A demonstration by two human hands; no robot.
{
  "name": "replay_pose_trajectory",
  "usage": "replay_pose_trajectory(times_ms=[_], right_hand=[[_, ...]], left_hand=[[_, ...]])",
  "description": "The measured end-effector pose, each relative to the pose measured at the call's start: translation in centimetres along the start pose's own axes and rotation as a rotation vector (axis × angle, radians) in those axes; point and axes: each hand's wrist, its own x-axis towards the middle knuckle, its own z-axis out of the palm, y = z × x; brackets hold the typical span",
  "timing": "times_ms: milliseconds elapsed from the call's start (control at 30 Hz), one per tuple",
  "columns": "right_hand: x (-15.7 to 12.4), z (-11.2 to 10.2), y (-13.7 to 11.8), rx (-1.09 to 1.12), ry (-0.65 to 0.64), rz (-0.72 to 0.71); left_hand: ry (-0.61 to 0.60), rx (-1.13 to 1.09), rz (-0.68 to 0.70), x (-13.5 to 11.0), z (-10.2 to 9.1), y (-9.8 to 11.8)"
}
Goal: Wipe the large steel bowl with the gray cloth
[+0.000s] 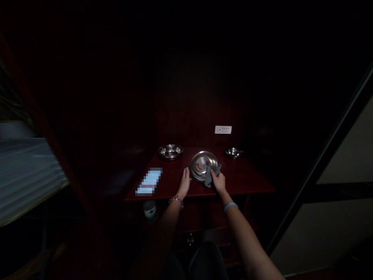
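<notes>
My two hands, set apart, work a round steel dish (201,163) that stands tilted near the front edge of a dark red tabletop (247,179). My left hand (184,182) lies at its eight o'clock rim; whether those fingers grip it, I cannot tell. My right hand (218,181), at about four o'clock, pinches a gray cloth (208,179) against the metal. Around the dish, a larger steel bowl (170,152) sits at ten o'clock, a smaller bowl (234,153) at two, and a white wall socket (223,130) at one. A bottle (150,211) stands below the tabletop, toward eight.
</notes>
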Motion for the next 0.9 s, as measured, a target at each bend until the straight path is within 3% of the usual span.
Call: replay_pose_trajectory(times_ms=[233, 900], right_hand=[[0.2, 0.1, 0.2, 0.000, -0.009, 0.010], [-0.1, -0.1, -0.3, -0.011, -0.016, 0.006]], left_hand=[[0.116, -0.043, 0.037, 0.6, -0.3, -1.3], [0.083, 0.019, 0.047, 1.2, -0.3, -2.1]])
